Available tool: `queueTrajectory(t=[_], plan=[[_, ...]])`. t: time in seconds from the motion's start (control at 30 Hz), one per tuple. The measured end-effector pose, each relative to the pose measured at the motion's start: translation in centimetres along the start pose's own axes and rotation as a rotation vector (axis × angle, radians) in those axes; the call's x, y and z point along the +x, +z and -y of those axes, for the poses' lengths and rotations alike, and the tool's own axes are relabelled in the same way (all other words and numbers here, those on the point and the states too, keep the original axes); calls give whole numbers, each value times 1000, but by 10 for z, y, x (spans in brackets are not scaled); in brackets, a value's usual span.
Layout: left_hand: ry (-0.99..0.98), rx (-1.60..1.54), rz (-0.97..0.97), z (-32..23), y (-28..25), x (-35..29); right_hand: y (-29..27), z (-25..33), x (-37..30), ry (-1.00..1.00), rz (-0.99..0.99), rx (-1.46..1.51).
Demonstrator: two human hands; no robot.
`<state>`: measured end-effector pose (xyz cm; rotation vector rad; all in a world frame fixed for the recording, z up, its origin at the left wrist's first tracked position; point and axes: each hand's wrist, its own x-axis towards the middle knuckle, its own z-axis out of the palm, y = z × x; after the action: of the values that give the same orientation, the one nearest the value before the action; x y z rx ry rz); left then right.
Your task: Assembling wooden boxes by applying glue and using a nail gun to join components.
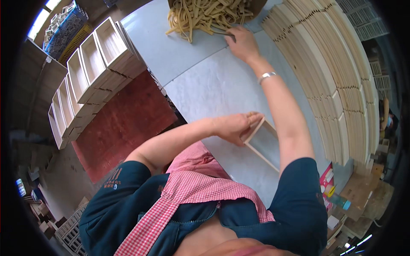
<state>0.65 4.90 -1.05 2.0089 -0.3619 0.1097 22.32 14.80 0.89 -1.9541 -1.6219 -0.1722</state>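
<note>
My left hand (238, 127) is closed on one short end of a pale wooden rectangular frame (261, 156), thumb on the near side. The frame stands tilted over the grey tabletop (205, 91), and my right forearm hides its far end. Farther off, my right hand (244, 44), with a silver bracelet (267, 77) at the wrist, reaches to a heap of flat tan rubber bands (200, 17). Its fingers pinch together at the heap's near edge on what looks like one band (220, 33); the fingertips are partly hidden.
Long rows of stacked pale wooden pieces (316, 64) line the table's right side. At left, stacked wooden trays (92, 59) stand on a reddish board (128, 123). A blue crate (66, 32) sits beyond them. A clear bottle (339, 200) lies near the right edge beside cardboard (358, 190).
</note>
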Motion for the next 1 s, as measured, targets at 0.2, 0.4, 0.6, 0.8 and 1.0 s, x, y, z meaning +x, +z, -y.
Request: queueTrajectory(t=[0.2, 0.4, 0.6, 0.8, 1.0], plan=[[23, -58, -36, 14, 8, -4, 28, 14, 42, 238, 354, -198], [13, -7, -53, 3, 5, -9, -33, 0, -30, 161, 380, -57], [-36, -75, 19, -7, 0, -6, -121, -13, -152, 376, 283, 74], [-124, 68, 94, -17, -11, -11, -194, 17, -219, 650, 99, 37], [-135, 184, 130, -10, -4, -9, -198, 37, -246, 672, -109, 176]])
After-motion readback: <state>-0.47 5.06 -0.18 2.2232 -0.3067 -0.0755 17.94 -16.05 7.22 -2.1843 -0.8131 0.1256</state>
